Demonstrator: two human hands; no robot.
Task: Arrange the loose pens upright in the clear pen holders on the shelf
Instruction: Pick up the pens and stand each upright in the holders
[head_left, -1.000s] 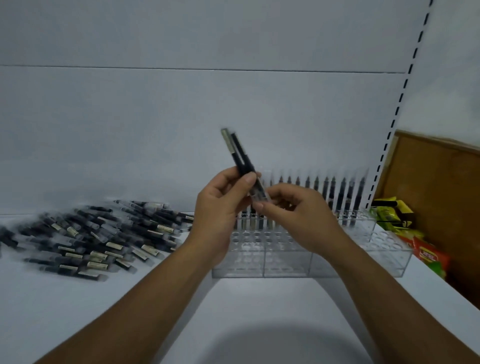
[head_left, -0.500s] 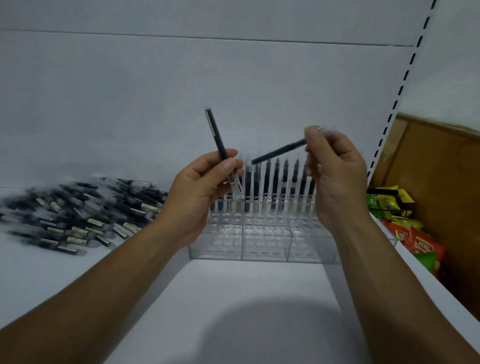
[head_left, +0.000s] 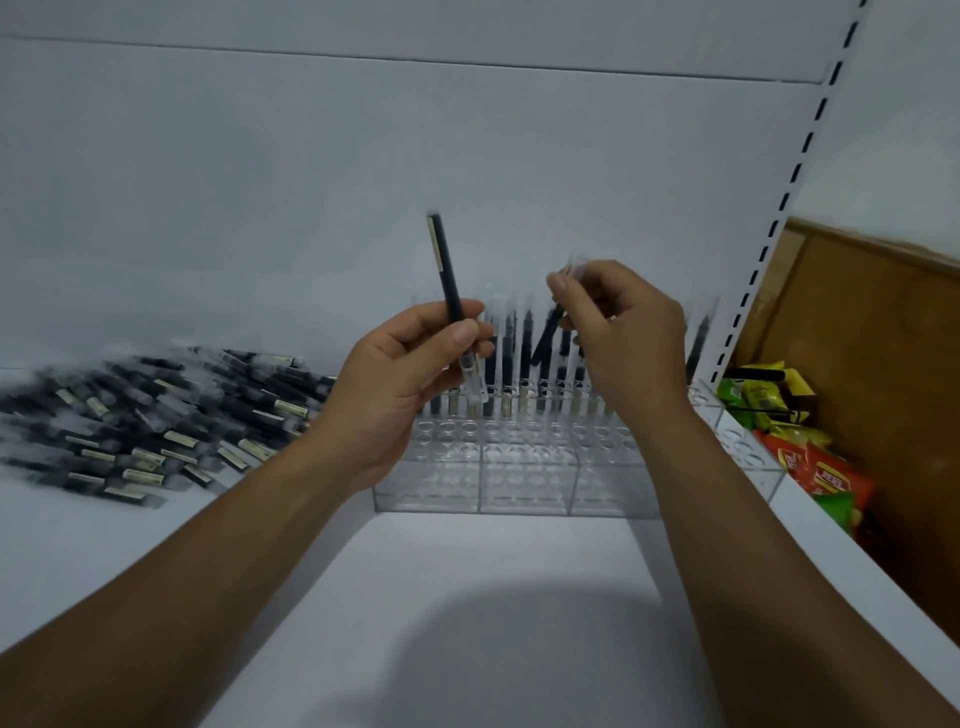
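1. On the white shelf (head_left: 467, 597), mid-scene, clear pen holders (head_left: 519, 467) sat side by side, with open round holes in their near rows.
2. Standing pens (head_left: 506, 353) filled the far row, upright, clear caps on top. Part of the row was hidden behind both hands.
3. Left hand (head_left: 405, 384) was raised in front of the holders' left end. Thumb and curled fingers pinched an upright black pen (head_left: 445, 270) low on its barrel.
4. That pen tilted slightly left at the top. Its clear cap end pointed down, just above the far row.
5. Right hand (head_left: 623, 338) was raised over the middle of the holders, fingers bunched together. Thumb and fingertips pinched the clear top end of a slanted black pen (head_left: 545, 338).
6. Slanted pen's dark barrel ran down and left toward the far row. Blurred, so I couldn't tell if its tip touched a hole.
7. Loose pen pile (head_left: 156, 415) lay flat on the shelf at left, well apart from the holders, blurred.
8. Right of the holders, past the shelf edge: snack packets (head_left: 810, 467), green, yellow and red.
9. White slotted upright (head_left: 779, 208) ran up the right side, with a brown board (head_left: 883, 364) behind the packets.
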